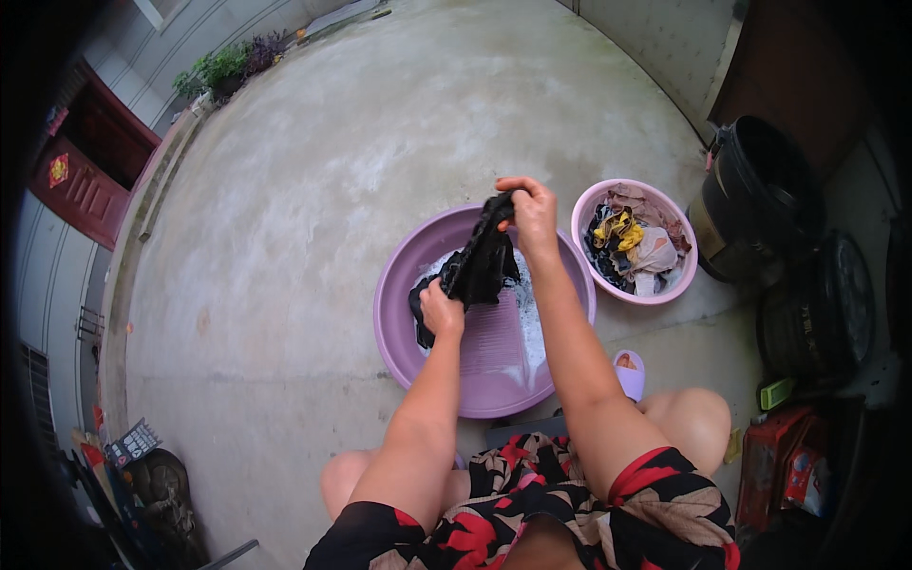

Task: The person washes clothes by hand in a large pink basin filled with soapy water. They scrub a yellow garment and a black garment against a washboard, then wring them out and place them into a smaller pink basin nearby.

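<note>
A wet black garment [479,267] is stretched between my two hands above a large purple plastic basin [395,335]. My right hand [531,210] grips its upper end over the basin's far rim. Lower down and to the left, my left hand [440,310] holds the cloth near its other end. Part of the black fabric hangs into the sudsy water [531,313] on the basin's left side. Below the cloth, a ribbed washboard [491,338] of the same purple plastic slopes toward me.
Right of the basin stands a pink tub [583,267] of mixed clothes [641,235]. Dark buckets [748,199] and a red crate [773,463] line the right side. A purple slipper [630,377] is on my right foot. Concrete floor [271,249] spreads ahead and left.
</note>
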